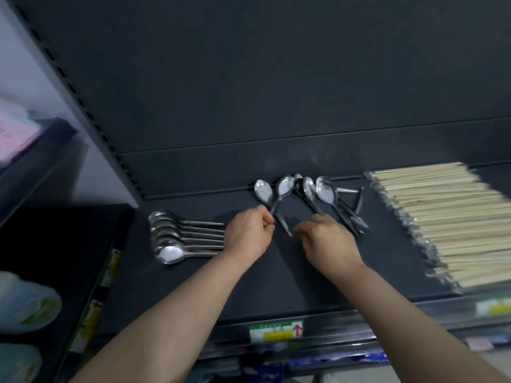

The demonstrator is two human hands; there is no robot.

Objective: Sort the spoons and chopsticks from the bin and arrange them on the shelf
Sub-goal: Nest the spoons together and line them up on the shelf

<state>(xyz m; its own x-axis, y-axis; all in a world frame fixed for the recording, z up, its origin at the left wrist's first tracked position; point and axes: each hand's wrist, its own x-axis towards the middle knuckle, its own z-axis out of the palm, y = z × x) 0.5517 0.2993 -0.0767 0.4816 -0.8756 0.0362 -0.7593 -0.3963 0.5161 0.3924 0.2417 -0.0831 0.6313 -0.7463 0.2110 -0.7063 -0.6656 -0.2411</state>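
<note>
On the dark shelf (276,283) a neat row of several steel spoons (177,237) lies at the left, bowls leftward. A loose pile of spoons (320,193) lies at the back middle. My left hand (250,233) is closed on the handle of one spoon (284,187), which crosses a second spoon (264,192). My right hand (327,240) reaches with curled fingers at the handles of the loose pile; whether it grips one is unclear. A wide stack of pale wooden chopsticks (448,222) lies at the right.
The shelf's dark back panel (276,92) rises behind. A slotted upright (83,106) bounds the shelf at the left. Price labels (276,331) line the front edge. Pale packaged goods (25,302) sit on the neighbouring unit at the lower left.
</note>
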